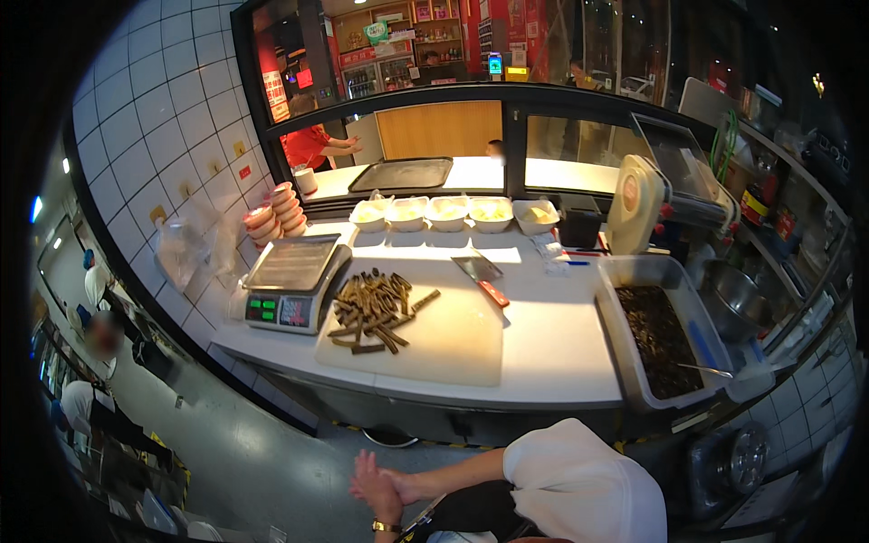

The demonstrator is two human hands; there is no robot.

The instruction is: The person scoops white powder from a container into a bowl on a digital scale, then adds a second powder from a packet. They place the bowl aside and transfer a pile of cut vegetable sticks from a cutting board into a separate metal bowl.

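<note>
My left hand [372,483], with a gold watch at its wrist, is raised with fingers extended in front of the counter. Against it rests my right hand [402,484], partly hidden behind the left; no object shows in either. Beyond them, a white cutting board [434,363] lies on the counter and bears a pile of cut dark green-brown strips [372,302]. A cleaver [481,269] lies at the board's upper right, its red-brown handle pointing toward me. A digital scale [292,265] stands left of the board.
Several white tubs of yellowish food [448,212] line the back. Right are a plastic bin [611,353] with dark food and a spoon [709,370], and a beige machine [628,203]. Stacked red-and-white containers [271,217] stand left. People work at far left; another person [312,142] is beyond the window.
</note>
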